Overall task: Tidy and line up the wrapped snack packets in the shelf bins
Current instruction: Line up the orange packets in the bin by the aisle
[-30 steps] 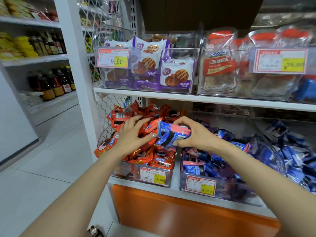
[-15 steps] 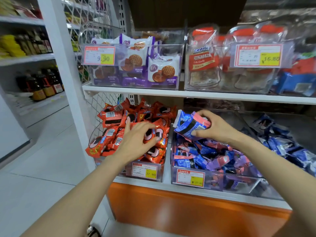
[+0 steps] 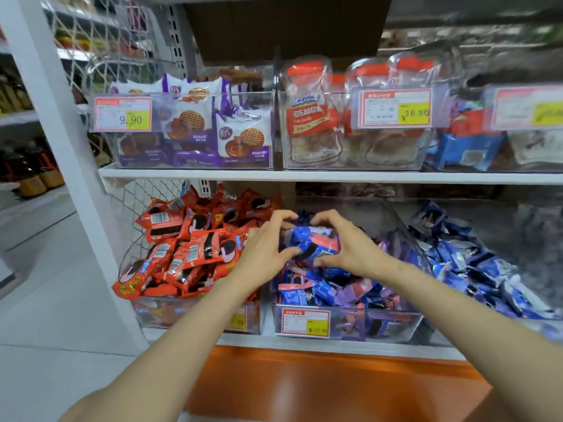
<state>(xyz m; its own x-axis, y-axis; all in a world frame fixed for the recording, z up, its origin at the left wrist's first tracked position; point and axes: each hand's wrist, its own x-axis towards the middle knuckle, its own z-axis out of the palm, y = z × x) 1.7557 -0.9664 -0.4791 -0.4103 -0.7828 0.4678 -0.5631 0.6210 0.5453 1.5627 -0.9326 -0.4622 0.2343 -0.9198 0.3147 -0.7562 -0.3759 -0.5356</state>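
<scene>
Head view: both bare arms are reaching in from below toward the lower shelf (image 3: 304, 345). The left hand (image 3: 265, 248) and right hand (image 3: 350, 245) are closing from either side on a small bunch of blue-and-pink packets (image 3: 313, 242), fingers curling over the top and thumbs pressing in underneath; both hands are grasping that bunch, holding it just above the clear middle bin (image 3: 350, 325). That bin is sitting on the lower shelf and is holding a loose jumble of more blue, pink and purple packets (image 3: 329, 289), lying at all angles. Just beside it to the left, a second clear bin (image 3: 195, 313) is heaped with red packets (image 3: 189, 248), some spilling over its front left rim; the left wrist is passing over the right edge of this heap. To the right, another pile of blue packets (image 3: 475, 263) is lying in a third bin, blurred at the frame edge. Yellow-and-red price tags (image 3: 306, 322) are showing on the bin fronts. On the upper shelf (image 3: 304, 175), clear bins are holding purple-and-white biscuit packs (image 3: 243, 138) standing upright, and orange-topped clear bags (image 3: 310, 117) beside them. Bottles (image 3: 27, 175) are standing on a neighbouring rack at far left. An orange base panel (image 3: 320, 385) is running under the lower shelf.
</scene>
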